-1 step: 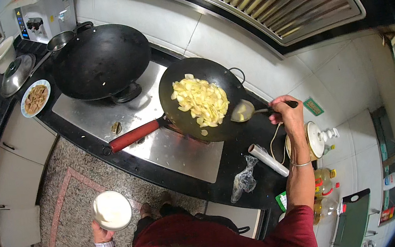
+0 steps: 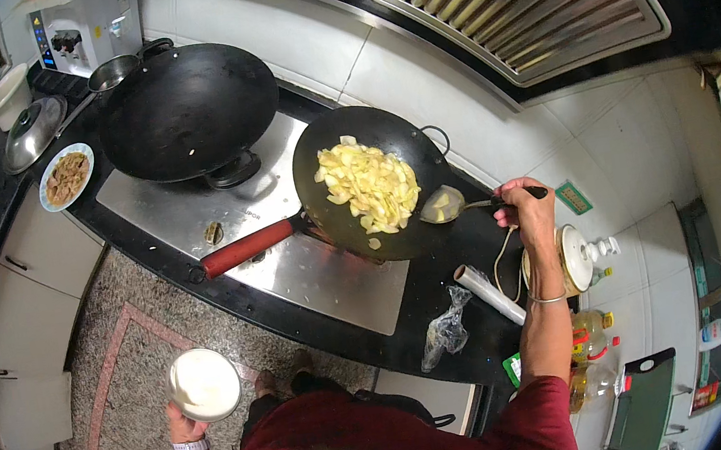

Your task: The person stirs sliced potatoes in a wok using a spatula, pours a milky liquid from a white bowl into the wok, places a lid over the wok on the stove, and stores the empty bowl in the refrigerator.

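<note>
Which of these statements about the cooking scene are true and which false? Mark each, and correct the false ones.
1. The right hand holds a ladle at the rim of the wok with pale slices. True.
2. The left hand holds a knife. False: it holds a white bowl.
3. The larger wok is full of food. False: nearly empty.
4. A red handle sticks out from the filled wok. True.
</note>
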`<state>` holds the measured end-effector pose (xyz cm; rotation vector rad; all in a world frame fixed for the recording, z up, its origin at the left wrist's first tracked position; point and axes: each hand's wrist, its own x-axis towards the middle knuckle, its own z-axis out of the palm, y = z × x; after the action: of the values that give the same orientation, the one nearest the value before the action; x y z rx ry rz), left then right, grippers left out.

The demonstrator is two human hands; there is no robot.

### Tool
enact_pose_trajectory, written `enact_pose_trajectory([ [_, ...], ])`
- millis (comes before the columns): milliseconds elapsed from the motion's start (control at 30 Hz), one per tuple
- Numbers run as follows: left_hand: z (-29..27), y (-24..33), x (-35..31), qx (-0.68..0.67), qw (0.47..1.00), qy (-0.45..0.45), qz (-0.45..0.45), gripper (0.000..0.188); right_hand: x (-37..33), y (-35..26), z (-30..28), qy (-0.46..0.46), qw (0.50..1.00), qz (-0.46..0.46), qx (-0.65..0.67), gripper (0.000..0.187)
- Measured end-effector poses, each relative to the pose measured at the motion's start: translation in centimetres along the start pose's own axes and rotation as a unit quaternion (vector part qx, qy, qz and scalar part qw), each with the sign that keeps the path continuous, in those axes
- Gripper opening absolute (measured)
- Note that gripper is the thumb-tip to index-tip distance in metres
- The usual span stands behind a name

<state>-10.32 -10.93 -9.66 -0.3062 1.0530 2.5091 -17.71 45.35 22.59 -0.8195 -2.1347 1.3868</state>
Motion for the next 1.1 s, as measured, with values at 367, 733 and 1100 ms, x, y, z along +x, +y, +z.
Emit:
enact_pose_trajectory([
  [367, -0.5, 0.0, -0.6, -0.006, 0.999, 0.027, 0.023, 0.106, 0.7, -1.5, 9.4, -0.138, 0.979, -0.145, 0.033, 0.012],
  [733, -1.8, -0.6, -0.2, 0.013, 1.0, 0.002, 0.005, 0.106, 0.1, 1.7, 6.5, -0.062, 0.988, -0.049, 0.131, 0.016],
  [1100, -1.8, -1.1, 0.8, -0.004, 1.0, 0.01, 0.0, 0.099, -0.7, -1.3, 6.1, -0.028, 1.0, -0.002, 0.01, 0.026],
])
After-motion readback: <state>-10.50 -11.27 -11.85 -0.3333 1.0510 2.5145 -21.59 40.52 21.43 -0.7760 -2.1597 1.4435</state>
